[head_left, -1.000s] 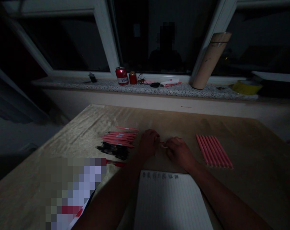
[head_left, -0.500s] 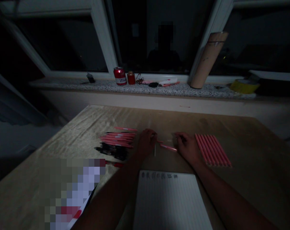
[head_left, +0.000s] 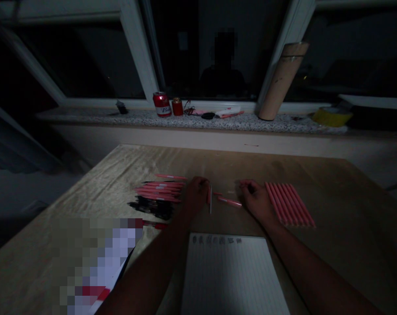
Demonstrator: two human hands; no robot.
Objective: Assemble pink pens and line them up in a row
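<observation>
My left hand [head_left: 196, 193] is closed, its fingertips around a short pink pen barrel [head_left: 208, 195] held roughly upright. Right beside that barrel stretches a thin pale pen refill [head_left: 211, 202]; I cannot tell whether the fingers touch it. Between my hands lie a pink pen body [head_left: 230, 201], a small pink piece [head_left: 217, 193] and a tiny pale piece [head_left: 231, 191]. My right hand [head_left: 254, 197] rests on the table with thumb and forefinger pinched; anything between them is too dark to see. Just right of it, several pink pens [head_left: 290, 204] lie in a neat row.
Left of my left hand lie piles of pink pens [head_left: 160, 190] and black pens [head_left: 152, 207], with a red pen [head_left: 155, 224] nearer me. A lined notebook [head_left: 233, 275] lies between my forearms. A red can [head_left: 162, 104] and a tall cylinder [head_left: 282, 83] stand on the windowsill.
The pink barrel now shows upright at my left fingertips, and more of the pale refill is visible. My right hand has stayed nearly still, its pinch loop showing more clearly.
</observation>
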